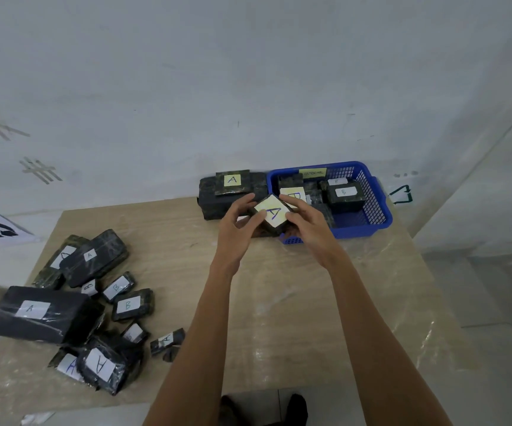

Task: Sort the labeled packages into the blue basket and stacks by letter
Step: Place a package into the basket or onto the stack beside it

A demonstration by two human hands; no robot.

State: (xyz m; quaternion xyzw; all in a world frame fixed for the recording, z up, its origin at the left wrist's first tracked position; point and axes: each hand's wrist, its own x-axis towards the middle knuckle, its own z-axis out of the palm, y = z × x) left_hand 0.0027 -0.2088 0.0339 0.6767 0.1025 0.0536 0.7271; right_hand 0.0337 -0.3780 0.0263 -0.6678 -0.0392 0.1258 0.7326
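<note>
My left hand [238,222] and my right hand [305,221] both grip a small black package labeled A [271,214], held tilted above the table's far side. Behind it a stack of A packages [233,187] stands against the wall. To the right of that stack is the blue basket [371,221], holding several black packages marked B [344,192]. A pile of unsorted black packages [82,305] marked A and B lies at the table's left.
The beige table [279,302] is covered in clear plastic. A white wall rises right behind the stack and the basket. A yellow tag [313,172] hangs on the basket's back wall. My shoes [263,410] show below the near edge.
</note>
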